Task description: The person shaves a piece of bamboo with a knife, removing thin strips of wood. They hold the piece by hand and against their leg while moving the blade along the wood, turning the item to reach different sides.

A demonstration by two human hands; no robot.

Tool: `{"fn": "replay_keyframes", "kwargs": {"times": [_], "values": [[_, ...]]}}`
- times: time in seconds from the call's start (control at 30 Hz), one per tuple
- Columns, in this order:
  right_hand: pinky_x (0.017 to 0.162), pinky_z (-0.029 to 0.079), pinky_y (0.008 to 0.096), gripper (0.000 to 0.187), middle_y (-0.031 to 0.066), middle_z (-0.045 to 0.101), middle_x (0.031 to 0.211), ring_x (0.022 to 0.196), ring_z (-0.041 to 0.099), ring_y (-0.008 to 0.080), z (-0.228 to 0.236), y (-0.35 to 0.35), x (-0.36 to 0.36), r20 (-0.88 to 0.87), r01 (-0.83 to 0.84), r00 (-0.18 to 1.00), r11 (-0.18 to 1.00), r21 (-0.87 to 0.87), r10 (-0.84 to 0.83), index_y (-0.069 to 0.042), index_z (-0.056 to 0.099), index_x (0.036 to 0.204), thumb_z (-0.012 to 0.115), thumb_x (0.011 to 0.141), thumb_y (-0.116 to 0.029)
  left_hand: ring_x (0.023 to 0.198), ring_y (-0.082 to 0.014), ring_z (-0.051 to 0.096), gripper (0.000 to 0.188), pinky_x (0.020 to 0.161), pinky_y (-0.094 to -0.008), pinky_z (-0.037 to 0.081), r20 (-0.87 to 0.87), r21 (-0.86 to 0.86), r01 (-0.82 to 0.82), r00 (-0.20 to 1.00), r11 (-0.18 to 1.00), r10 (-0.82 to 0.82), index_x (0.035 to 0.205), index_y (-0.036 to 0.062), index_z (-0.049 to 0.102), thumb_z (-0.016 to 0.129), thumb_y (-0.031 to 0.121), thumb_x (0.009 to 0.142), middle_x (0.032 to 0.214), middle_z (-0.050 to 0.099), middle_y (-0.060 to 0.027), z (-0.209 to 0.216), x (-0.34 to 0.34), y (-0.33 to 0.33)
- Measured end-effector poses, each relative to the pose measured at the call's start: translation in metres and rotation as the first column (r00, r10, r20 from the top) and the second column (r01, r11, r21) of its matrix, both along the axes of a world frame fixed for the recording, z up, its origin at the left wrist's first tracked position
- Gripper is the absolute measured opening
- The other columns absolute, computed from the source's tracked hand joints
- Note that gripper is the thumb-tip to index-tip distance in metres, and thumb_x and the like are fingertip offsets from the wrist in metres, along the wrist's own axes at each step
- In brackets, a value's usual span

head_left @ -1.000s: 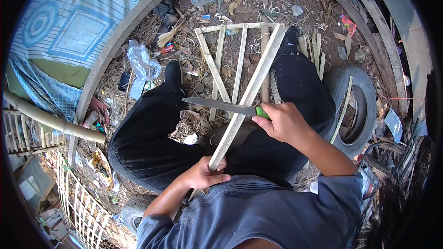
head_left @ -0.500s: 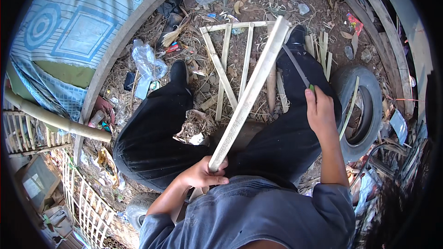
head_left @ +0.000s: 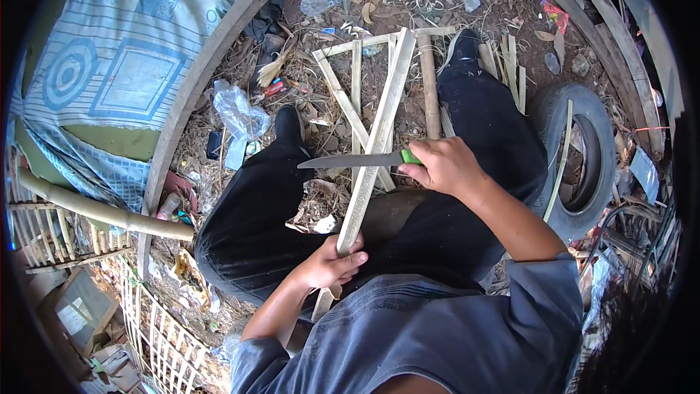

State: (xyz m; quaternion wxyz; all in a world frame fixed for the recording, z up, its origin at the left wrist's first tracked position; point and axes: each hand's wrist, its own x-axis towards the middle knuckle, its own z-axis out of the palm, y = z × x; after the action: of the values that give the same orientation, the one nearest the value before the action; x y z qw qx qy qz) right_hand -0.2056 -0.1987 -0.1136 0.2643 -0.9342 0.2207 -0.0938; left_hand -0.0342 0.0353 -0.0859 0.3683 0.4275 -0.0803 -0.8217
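My left hand (head_left: 333, 265) is closed round the lower part of a long, pale bamboo strip (head_left: 380, 128), which slants up and away to the right between my legs. A short end of the strip sticks out below that hand. My right hand (head_left: 446, 165) grips the green handle of a knife (head_left: 350, 161). Its long grey blade points left and lies across the middle of the strip; whether it touches the strip I cannot tell. Beyond, a frame of thin bamboo slats (head_left: 343, 98) rests on the ground between my feet.
An old tyre (head_left: 590, 211) lies right of my right leg, with a thin green strip (head_left: 560, 164) across it. Clear plastic bags (head_left: 239, 118) and leaves litter the ground. At the left are a blue patterned cloth (head_left: 131, 51), a bamboo pole (head_left: 109, 208) and a woven bamboo lattice (head_left: 164, 332).
My right hand has brought the knife from above my right leg inward and nearer, over the strip. The strip has been drawn back toward me, its lower end now showing below my left hand.
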Motion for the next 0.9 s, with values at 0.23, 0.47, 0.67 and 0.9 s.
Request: {"fn": "replay_keyframes", "kwargs": {"times": [0.23, 0.47, 0.67, 0.9], "values": [[0.056, 0.050, 0.0440, 0.037, 0.0141, 0.064, 0.072, 0.063, 0.063, 0.0336, -0.043, -0.045, 0.021, -0.180, 0.107, 0.976, 0.990, -0.093, -0.123, -0.006, 0.061, 0.085, 0.056, 0.089, -0.042, 0.044, -0.0031, 0.027, 0.028, 0.039, -0.0221, 0.020, 0.119, 0.077, -0.046, 0.992, 0.996, 0.037, 0.084, 0.0156, 0.033, 0.058, 0.005, 0.092, 0.060, 0.031, 0.0069, -0.017, 0.015, -0.014], [0.070, 0.048, 0.0516, 0.054, 0.0246, 0.064, 0.080, 0.081, 0.063, 0.0427, -0.027, -0.162, -0.065, -0.138, 0.734, 0.604, 0.615, -0.289, -0.785, -0.001, 0.062, 0.093, 0.037, 0.097, -0.048, 0.045, -0.0013, 0.028, 0.025, 0.039, -0.0209, 0.020, -0.034, 0.098, -0.126, 0.991, 0.987, 0.130, 0.086, 0.0157, 0.034, 0.058, 0.010, 0.093, 0.061, 0.030, 0.0081, -0.013, 0.020, 0.023], [0.053, 0.045, 0.0434, 0.032, 0.0173, 0.056, 0.060, 0.057, 0.060, 0.0369, 0.031, -0.030, -0.015, -0.003, 0.372, 0.925, 0.902, 0.219, -0.381, -0.002, 0.057, 0.081, 0.054, 0.093, -0.032, 0.045, -0.0023, 0.022, 0.027, 0.039, -0.0202, 0.016, -0.179, 0.050, -0.114, 0.976, 0.992, 0.122, 0.086, 0.0157, 0.034, 0.060, 0.019, 0.092, 0.059, 0.024, 0.0080, -0.015, 0.017, 0.014], [0.048, 0.049, 0.0391, 0.035, 0.0086, 0.060, 0.056, 0.052, 0.062, 0.0278, -0.007, 0.029, 0.013, 0.101, 0.026, 0.994, 0.996, 0.085, -0.034, -0.008, 0.059, 0.077, 0.060, 0.087, -0.042, 0.046, -0.0038, 0.021, 0.033, 0.039, -0.0211, 0.017, -0.151, 0.087, -0.074, 0.985, 0.993, 0.087, 0.090, 0.0142, 0.035, 0.045, 0.045, 0.097, 0.058, 0.024, 0.0057, -0.006, 0.010, 0.009]]}}
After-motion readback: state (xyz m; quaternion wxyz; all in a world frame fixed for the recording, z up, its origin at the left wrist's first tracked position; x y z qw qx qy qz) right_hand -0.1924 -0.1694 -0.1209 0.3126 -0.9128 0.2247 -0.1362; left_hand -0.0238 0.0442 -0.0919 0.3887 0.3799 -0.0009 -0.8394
